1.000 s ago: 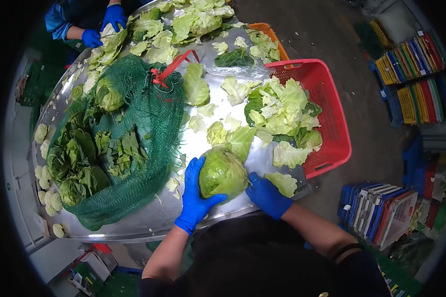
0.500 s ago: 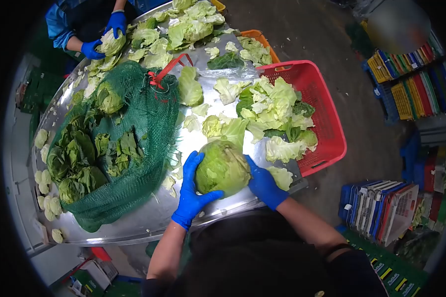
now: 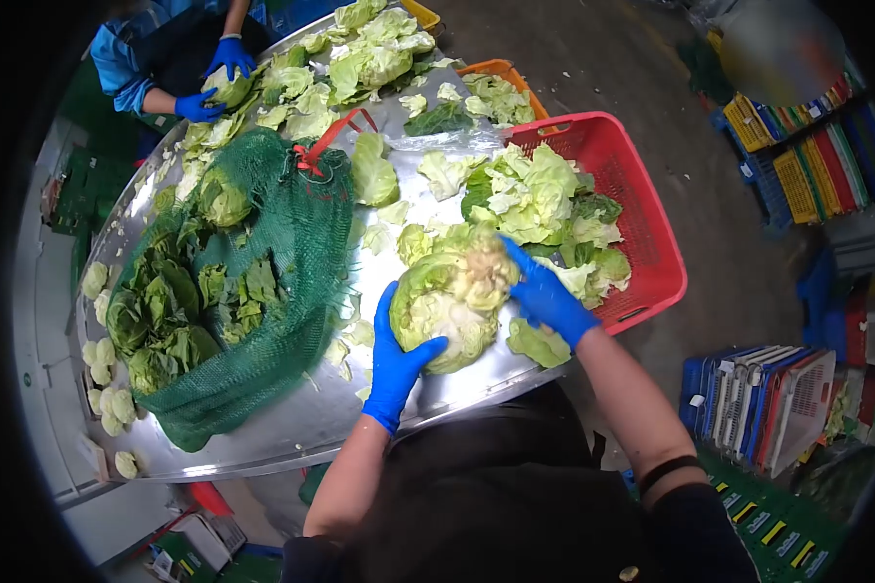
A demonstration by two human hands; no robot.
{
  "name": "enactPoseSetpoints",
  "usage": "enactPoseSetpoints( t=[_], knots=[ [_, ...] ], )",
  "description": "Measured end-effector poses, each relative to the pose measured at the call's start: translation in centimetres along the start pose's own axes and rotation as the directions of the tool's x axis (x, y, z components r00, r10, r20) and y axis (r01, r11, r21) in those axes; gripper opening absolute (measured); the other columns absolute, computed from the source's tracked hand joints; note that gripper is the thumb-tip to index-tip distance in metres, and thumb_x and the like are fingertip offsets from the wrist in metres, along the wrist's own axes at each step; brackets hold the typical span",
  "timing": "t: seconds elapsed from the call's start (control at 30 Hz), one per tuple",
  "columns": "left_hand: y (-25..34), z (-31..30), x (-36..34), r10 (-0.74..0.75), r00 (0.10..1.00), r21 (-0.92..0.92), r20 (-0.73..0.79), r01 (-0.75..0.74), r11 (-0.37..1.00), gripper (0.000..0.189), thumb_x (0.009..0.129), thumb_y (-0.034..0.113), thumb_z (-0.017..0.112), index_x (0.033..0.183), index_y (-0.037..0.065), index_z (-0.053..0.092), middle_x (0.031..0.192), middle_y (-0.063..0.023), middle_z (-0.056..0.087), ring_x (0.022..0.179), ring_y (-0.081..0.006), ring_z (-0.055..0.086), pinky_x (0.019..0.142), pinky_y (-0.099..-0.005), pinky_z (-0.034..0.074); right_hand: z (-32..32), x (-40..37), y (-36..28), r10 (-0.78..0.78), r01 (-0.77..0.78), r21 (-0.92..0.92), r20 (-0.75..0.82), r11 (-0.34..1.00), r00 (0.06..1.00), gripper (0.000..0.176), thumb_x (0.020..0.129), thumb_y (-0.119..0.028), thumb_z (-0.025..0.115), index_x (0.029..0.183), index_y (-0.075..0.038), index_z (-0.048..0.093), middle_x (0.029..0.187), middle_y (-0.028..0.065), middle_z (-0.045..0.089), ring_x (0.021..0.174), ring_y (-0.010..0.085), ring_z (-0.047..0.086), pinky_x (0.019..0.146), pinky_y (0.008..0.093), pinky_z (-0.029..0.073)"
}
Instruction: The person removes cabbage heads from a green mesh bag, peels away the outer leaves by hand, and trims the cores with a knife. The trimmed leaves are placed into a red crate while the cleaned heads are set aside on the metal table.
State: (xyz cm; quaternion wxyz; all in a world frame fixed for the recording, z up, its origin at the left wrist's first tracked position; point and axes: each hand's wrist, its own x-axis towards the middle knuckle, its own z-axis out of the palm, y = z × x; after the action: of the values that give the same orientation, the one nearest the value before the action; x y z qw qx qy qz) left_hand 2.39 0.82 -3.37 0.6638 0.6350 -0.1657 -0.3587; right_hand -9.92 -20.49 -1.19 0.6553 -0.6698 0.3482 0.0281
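A cabbage (image 3: pixel 447 325) is held over the metal table near its front edge, its pale cut base turned up. My left hand (image 3: pixel 396 355), in a blue glove, grips the cabbage from the left, thumb across its near side. At its upper right, my gloved right hand (image 3: pixel 549 296) has its fingers closed on a browned, crumpled outer leaf (image 3: pixel 486 274) that stands away from the head. Part of that leaf is hidden by the fingers. A loose green leaf (image 3: pixel 538 343) lies just below my right hand.
A red crate (image 3: pixel 651 233) with loose leaves (image 3: pixel 540 199) stands right of the metal table (image 3: pixel 306 428). On the left, a green mesh bag (image 3: pixel 306 253) holds cabbages and dark leaves. Cut stumps (image 3: pixel 112 408) line the left edge. Across the table, a person's gloved hands (image 3: pixel 226 58) hold another cabbage.
The cabbage has turned so its cut base faces up. My right hand has moved up from its side onto a leaf, which now stands away. The other person's cabbage has shifted slightly.
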Motion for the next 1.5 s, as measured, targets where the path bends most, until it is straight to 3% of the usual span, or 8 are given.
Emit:
enactPoseSetpoints(
  t=[0.07,0.23,0.4,0.83,1.07,1.1,1.27,1.5],
  knots=[
    [0.5,-0.7,-0.6,-0.023,1.0,-0.024,0.009,0.023,0.999,0.1,0.062,0.005,0.08,0.144,0.008,0.023,0.135,-0.0143,0.042,0.123,-0.0251,0.045,0.104,-0.0372,0.04,-1.4,3.9,1.1,0.12,-0.064,0.564,-0.064,0.823,0.991,0.065,0.088,-0.012,0.053,0.147,-0.025,0.028,0.063,0.0027,0.049,0.045,0.0077,0.043,0.038,0.0255,0.036],
    [0.3,-2.7,-0.4,-0.036,0.987,-0.121,0.158,0.056,0.991,0.103,0.059,0.005,0.08,0.145,0.009,0.023,0.137,-0.0112,0.041,0.127,-0.0245,0.041,0.107,-0.037,0.036,-4.0,3.9,0.4,-0.28,0.092,-0.442,-0.382,0.892,0.881,0.066,0.088,-0.016,0.059,0.146,-0.012,0.026,0.074,0.0062,0.064,0.056,0.0164,0.056,0.053,0.0326,0.049],
    [0.5,-2.4,0.8,-0.089,0.981,-0.132,0.17,0.113,0.985,0.104,0.059,0.005,0.081,0.145,0.011,0.025,0.139,-0.0107,0.039,0.128,-0.0239,0.04,0.108,-0.0361,0.034,3.2,-3.4,-1.0,-0.227,0.161,-0.377,-0.136,0.912,0.964,0.106,0.069,-0.05,0.079,0.144,-0.002,0.023,0.102,0.0167,0.062,0.091,0.0243,0.06,0.084,0.0369,0.048],
    [1.7,-3.2,2.4,-0.095,0.925,0.212,0.367,0.017,0.977,0.104,0.055,0.008,0.082,0.139,0.011,0.021,0.126,-0.0128,0.041,0.121,-0.0257,0.043,0.104,-0.0373,0.037,3.1,4.1,-4.8,0.132,-0.021,0.857,-0.054,0.515,0.99,0.066,0.091,-0.036,0.057,0.147,-0.022,0.024,0.115,0.0124,0.059,0.052,0.0043,0.044,0.042,0.0194,0.034],
    [0.9,-4.5,4.0,-0.034,0.933,0.086,0.359,0.003,0.996,0.09,0.052,0.005,0.079,0.133,0.009,0.04,0.127,-0.0096,0.048,0.123,-0.0229,0.043,0.103,-0.0358,0.037,4.3,-1.5,-2.1,-0.298,0.293,-0.509,0.073,0.81,0.952,0.065,0.081,-0.037,0.069,0.135,-0.008,0.046,0.111,0.0134,0.063,0.063,0.0208,0.057,0.065,0.0327,0.05],
    [1.1,-4.5,3.9,-0.058,0.953,0.085,0.298,0.034,0.996,0.087,0.054,0.006,0.078,0.133,0.009,0.042,0.129,-0.0104,0.048,0.124,-0.0234,0.042,0.104,-0.0362,0.037,5.7,-0.4,-1.2,-0.71,0.627,-0.428,-0.052,0.651,0.702,0.06,0.081,-0.036,0.069,0.134,-0.014,0.049,0.075,0.0134,0.059,0.062,0.0225,0.058,0.062,0.035,0.048],
    [-0.5,-2.6,-1.2,0.298,0.947,0.616,-0.119,-0.165,0.77,0.098,0.063,0.025,0.085,0.14,0.004,0.03,0.142,-0.0171,0.034,0.125,-0.0295,0.043,0.101,-0.0398,0.04,4.3,-1.5,0.6,-0.345,0.271,-0.446,-0.093,0.853,0.934,0.063,0.08,-0.043,0.068,0.134,-0.016,0.049,0.084,0.017,0.063,0.065,0.0265,0.06,0.063,0.0379,0.049],
    [0.0,0.1,-1.1,0.003,0.999,0.065,-0.047,0.001,0.998,0.108,0.059,0.01,0.088,0.143,0.003,0.021,0.134,-0.017,0.041,0.121,-0.0252,0.047,0.1,-0.0367,0.043,4.6,-2.2,-4.6,-0.381,0.379,-0.732,0.175,0.566,0.908,0.06,0.085,-0.052,0.057,0.131,-0.014,0.05,0.104,0.0172,0.065,0.083,0.033,0.065,0.074,0.0402,0.051]
  ],
)
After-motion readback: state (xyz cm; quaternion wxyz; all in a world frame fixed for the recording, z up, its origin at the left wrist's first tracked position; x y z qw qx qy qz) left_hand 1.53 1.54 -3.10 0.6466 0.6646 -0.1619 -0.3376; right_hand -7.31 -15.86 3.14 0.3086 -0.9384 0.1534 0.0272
